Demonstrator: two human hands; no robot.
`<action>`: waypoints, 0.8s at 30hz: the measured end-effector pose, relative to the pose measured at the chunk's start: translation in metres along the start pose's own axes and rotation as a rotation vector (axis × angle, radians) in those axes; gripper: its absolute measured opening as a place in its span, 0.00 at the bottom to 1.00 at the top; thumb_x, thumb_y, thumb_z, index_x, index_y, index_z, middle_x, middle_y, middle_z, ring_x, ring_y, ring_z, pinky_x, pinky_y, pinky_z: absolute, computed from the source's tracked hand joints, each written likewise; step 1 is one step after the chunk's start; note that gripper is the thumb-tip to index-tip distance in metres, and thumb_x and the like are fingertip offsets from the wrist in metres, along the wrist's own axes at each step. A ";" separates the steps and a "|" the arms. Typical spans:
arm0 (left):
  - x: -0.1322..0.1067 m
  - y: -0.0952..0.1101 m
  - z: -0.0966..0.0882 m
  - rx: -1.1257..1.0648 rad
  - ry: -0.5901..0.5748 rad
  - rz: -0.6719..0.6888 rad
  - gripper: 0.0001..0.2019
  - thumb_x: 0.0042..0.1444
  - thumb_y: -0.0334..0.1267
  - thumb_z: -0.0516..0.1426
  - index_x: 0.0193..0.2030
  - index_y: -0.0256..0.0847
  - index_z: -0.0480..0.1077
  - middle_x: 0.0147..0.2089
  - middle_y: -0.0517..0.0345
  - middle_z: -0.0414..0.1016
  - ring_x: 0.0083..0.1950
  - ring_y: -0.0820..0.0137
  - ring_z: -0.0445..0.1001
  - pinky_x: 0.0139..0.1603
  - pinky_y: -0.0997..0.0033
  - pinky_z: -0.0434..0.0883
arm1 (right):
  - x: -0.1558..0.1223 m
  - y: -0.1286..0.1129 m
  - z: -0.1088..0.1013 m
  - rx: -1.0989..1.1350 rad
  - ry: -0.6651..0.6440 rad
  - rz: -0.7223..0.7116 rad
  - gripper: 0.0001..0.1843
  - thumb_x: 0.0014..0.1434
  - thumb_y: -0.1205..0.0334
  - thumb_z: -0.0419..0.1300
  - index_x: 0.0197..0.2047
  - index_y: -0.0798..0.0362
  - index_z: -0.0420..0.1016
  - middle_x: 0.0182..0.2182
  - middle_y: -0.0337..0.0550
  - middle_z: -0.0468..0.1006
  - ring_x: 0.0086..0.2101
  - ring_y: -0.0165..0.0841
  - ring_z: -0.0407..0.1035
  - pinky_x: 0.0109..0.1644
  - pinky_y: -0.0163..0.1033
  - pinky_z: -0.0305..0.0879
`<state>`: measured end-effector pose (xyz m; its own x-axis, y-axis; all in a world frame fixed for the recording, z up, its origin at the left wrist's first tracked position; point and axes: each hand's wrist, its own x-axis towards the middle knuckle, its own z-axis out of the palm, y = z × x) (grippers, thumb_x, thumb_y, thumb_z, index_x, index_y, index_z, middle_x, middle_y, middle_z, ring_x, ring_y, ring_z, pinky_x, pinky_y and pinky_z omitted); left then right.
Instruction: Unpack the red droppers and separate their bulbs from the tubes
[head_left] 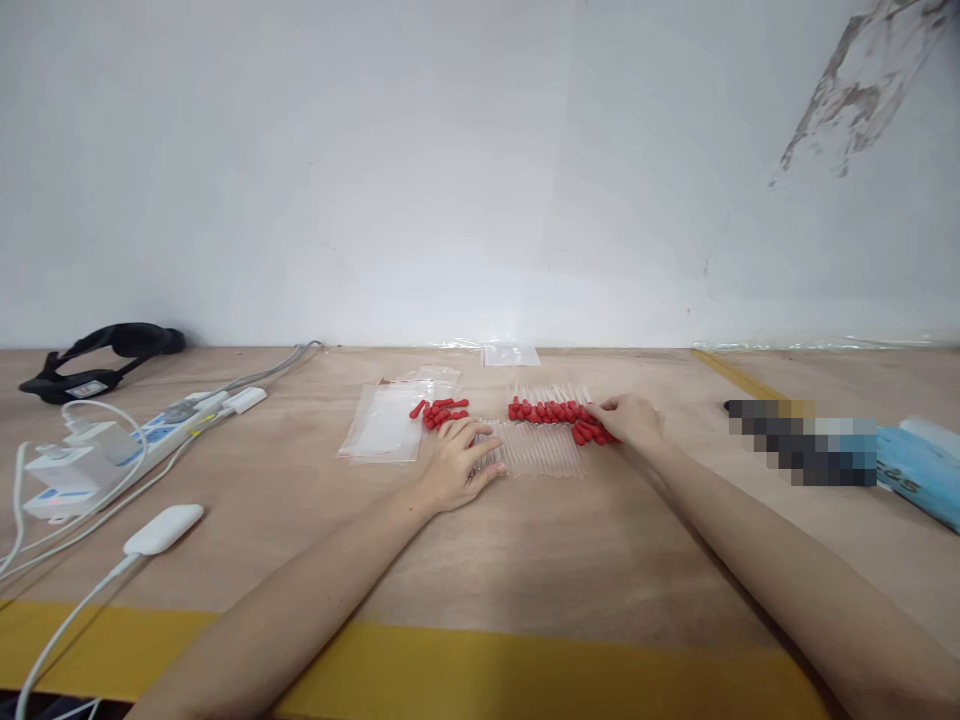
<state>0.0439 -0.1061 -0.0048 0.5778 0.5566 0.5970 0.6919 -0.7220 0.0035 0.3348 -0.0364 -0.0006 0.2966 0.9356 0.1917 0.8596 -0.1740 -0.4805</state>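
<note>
My left hand [454,468] lies with its fingers apart over the left end of a row of clear thin tubes [544,448]. Behind that row, a second row of clear tubes [551,393] has red rubber bulbs [547,411] along its near ends. My right hand [634,420] has its fingers pinched at the right end of this red row, apparently on a red rubber bulb; the fingers partly hide it. Several loose red bulbs [591,433] lie just below those fingertips. Another small pile of red bulbs [441,411] sits beyond my left hand.
Clear plastic bags [386,422] lie left of the bulbs, and another bag [511,355] is by the wall. A power strip [161,435] with chargers, a white cabled device [166,528] and a black strap [105,360] occupy the left. A blue packet [919,465] is at right.
</note>
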 end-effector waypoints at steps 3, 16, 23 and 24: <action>0.000 0.001 0.001 0.002 0.026 0.005 0.13 0.56 0.44 0.51 0.44 0.42 0.69 0.45 0.52 0.68 0.49 0.64 0.63 0.49 0.60 0.59 | 0.001 -0.007 -0.002 -0.038 0.032 0.039 0.16 0.45 0.47 0.55 0.25 0.47 0.78 0.25 0.45 0.76 0.34 0.42 0.69 0.43 0.48 0.55; 0.001 0.000 0.005 0.090 0.235 0.023 0.17 0.56 0.36 0.51 0.53 0.40 0.63 0.49 0.49 0.67 0.54 0.61 0.61 0.52 0.58 0.59 | -0.041 -0.026 -0.009 0.487 -0.006 -0.410 0.16 0.49 0.50 0.56 0.32 0.54 0.75 0.26 0.41 0.76 0.27 0.32 0.67 0.30 0.35 0.60; 0.001 0.006 0.005 0.185 0.195 0.190 0.13 0.57 0.30 0.49 0.48 0.42 0.67 0.45 0.53 0.72 0.48 0.66 0.66 0.47 0.62 0.61 | -0.095 -0.032 0.015 0.384 0.022 -0.872 0.08 0.54 0.57 0.55 0.31 0.50 0.73 0.29 0.42 0.75 0.33 0.34 0.65 0.40 0.41 0.57; 0.000 0.006 0.005 0.196 0.181 0.211 0.12 0.57 0.30 0.49 0.46 0.42 0.68 0.41 0.55 0.73 0.43 0.68 0.68 0.45 0.64 0.61 | -0.097 -0.032 0.016 0.369 0.013 -0.876 0.08 0.55 0.57 0.55 0.31 0.50 0.73 0.29 0.42 0.75 0.33 0.34 0.65 0.40 0.41 0.56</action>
<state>0.0504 -0.1077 -0.0089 0.6426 0.3087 0.7012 0.6459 -0.7106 -0.2790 0.2720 -0.1168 -0.0173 -0.3847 0.6831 0.6208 0.5933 0.6982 -0.4006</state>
